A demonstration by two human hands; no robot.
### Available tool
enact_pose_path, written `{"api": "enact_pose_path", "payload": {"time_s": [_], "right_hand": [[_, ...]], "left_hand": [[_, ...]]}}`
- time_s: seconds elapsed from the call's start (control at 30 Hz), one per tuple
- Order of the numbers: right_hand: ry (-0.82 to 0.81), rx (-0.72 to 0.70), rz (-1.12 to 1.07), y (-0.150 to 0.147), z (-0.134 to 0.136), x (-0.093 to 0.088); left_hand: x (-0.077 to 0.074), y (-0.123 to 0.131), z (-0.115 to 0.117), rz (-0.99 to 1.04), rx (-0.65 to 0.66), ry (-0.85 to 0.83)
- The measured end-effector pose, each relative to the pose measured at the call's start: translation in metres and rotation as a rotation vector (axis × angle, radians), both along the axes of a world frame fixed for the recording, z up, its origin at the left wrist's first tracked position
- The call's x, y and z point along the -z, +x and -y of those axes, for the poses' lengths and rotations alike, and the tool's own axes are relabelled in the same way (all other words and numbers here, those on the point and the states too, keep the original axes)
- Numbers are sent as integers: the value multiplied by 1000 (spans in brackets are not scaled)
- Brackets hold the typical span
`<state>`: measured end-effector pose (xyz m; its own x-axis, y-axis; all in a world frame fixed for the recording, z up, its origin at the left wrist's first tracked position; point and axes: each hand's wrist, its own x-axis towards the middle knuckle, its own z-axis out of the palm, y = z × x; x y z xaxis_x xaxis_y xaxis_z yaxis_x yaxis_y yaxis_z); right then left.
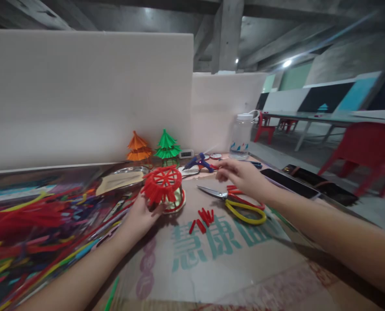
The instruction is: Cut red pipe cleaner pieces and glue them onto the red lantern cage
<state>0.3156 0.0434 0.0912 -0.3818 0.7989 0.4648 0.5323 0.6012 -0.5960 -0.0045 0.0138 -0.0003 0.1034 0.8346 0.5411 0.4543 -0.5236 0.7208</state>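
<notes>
My left hand [147,211] is closed around the lower side of a small red pipe-cleaner model [163,183]. It has a round spoked roof with a fringe, and a pale round base with a red rim. My right hand [234,172] is just right of a purple hot glue gun [199,162], its fingers curled together. A bit of red shows by these fingertips; whether they pinch it is unclear. Below that hand lie scissors [244,209] with red and yellow handles. Several short red pipe-cleaner pieces [206,217] are scattered on the printed cardboard [231,268].
Pipe cleaners [27,220] in many colours are heaped at left. A metal dish [140,170] stands behind the model, near an orange tree [137,147] and a green tree [167,147]. A clear bottle [240,138] and a phone [287,182] are at right. White panels [88,95] rise behind.
</notes>
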Motion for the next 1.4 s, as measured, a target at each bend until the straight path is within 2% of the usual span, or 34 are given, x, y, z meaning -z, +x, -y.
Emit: {"api": "enact_pose_path", "payload": {"time_s": [0.1,0.2,0.3,0.33,0.4,0.5,0.63,0.8,0.87,0.97,1.1,1.2,1.4], "right_hand": [[-109,192,-17,26,-24,-4],[-205,299,94,55,-24,7],[-171,277,230,66,2,28],[-97,247,341,66,11,33],[-67,219,418,65,23,37],[-182,199,246,63,25,34],[-279,132,-36,41,22,27],[-333,-130,-174,-29,41,13],[-316,-220,-197,-56,47,11],[-235,-272,-215,-83,47,20],[-56,-192,-249,-91,42,40],[37,-157,-204,-87,42,48],[-35,-136,-225,-89,44,54]], "left_hand": [[1,-3,-5,-15,-38,15],[5,-5,-12,-14,-41,-3],[7,-6,-12,-24,-75,-8],[6,-5,-11,-26,-86,-9],[5,-4,-8,-29,-112,-26],[2,-2,-6,-33,-132,-44],[-2,2,-4,-32,-134,-31],[-9,9,4,-44,-51,-54],[-11,10,6,-24,-42,-41],[-12,13,9,28,9,-52],[-13,15,10,44,42,-20],[-13,15,10,52,48,-29],[-7,11,9,-12,1,39]]}}
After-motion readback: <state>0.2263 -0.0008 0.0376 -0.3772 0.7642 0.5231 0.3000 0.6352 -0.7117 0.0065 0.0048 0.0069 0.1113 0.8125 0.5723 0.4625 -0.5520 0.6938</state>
